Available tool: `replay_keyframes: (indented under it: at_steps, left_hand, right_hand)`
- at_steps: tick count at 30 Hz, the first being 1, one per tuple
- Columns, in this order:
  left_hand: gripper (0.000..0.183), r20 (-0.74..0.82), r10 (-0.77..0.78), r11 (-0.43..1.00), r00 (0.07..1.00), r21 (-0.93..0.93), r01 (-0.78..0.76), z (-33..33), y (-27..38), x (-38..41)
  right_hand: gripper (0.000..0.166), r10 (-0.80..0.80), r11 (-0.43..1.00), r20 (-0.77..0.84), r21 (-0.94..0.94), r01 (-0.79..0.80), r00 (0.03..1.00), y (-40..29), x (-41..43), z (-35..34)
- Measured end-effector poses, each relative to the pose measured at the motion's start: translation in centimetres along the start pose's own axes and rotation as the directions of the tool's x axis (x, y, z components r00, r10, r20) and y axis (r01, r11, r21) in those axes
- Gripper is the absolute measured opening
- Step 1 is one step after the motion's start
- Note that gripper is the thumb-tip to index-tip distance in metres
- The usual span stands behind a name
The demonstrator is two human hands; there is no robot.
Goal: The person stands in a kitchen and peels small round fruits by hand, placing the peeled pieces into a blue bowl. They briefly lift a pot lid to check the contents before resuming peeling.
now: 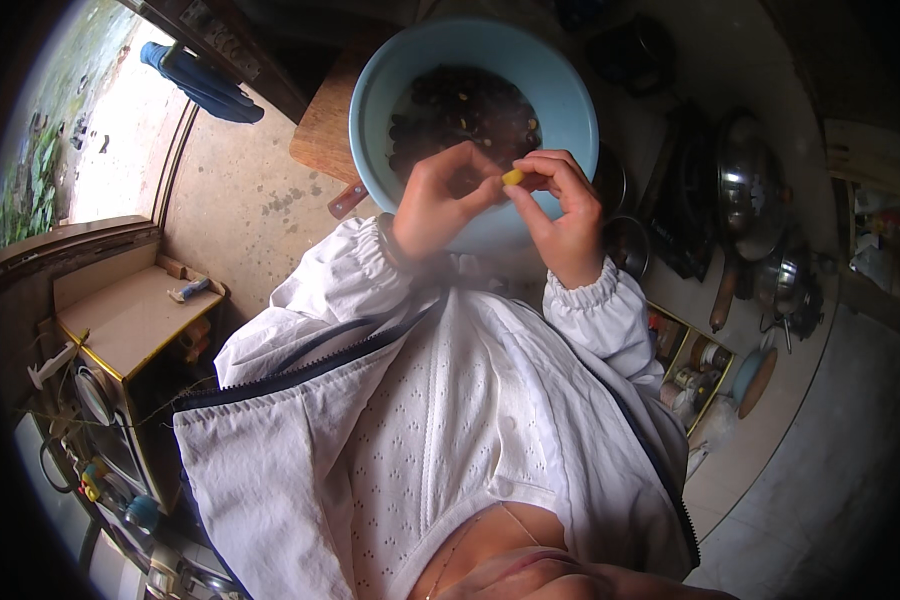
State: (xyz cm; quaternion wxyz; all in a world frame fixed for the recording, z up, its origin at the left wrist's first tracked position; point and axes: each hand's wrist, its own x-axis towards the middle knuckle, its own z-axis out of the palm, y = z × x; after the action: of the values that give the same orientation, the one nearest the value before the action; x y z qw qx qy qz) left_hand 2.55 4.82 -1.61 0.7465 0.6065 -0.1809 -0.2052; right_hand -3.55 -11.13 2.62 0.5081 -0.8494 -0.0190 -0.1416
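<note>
A light blue plastic basin (570,97) stands before me, with many dark, rounded pieces (450,97) and a few yellow ones in its bottom; what they are I cannot tell for sure. Over its near rim, my right hand (562,199) pinches a small yellow piece (513,177) between thumb and fingertips. My left hand (442,195) is close beside it, its thumb and forefinger forming a loop, with the fingertips near or at the yellow piece. Whether the left fingers touch it is unclear. Haze blurs the view around both hands.
A wooden board or stool top (326,120) and a wooden handle (347,200) show left of the basin. A cabinet (135,307) stands further left, below a doorway. At the right are a lidded metal pan (750,184), other cookware and an open drawer (694,360).
</note>
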Motion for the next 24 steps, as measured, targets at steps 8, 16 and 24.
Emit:
replay_keyframes:
  at_steps: [8, 16, 24]
  left_hand:
    - [0.004, 0.038, -0.107, 0.987, 0.994, -0.117, 0.111, -0.3, -0.2, 0.3]
    - [0.009, 0.121, -0.216, 0.919, 0.969, -0.310, 0.243, -0.8, 0.1, 0.3]
    - [0.013, 0.090, -0.154, 0.948, 0.984, -0.266, 0.173, -0.4, 0.2, 0.4]
  right_hand:
    - [0.022, 0.284, 0.796, 0.169, 0.508, -0.331, 0.944, -0.4, -0.1, -0.7]
    - [0.020, 0.400, 0.716, 0.179, 0.551, -0.428, 0.899, 1.1, -0.1, -0.7]
    - [0.017, 0.391, 0.760, 0.166, 0.497, -0.419, 0.905, 1.3, -0.4, -0.6]
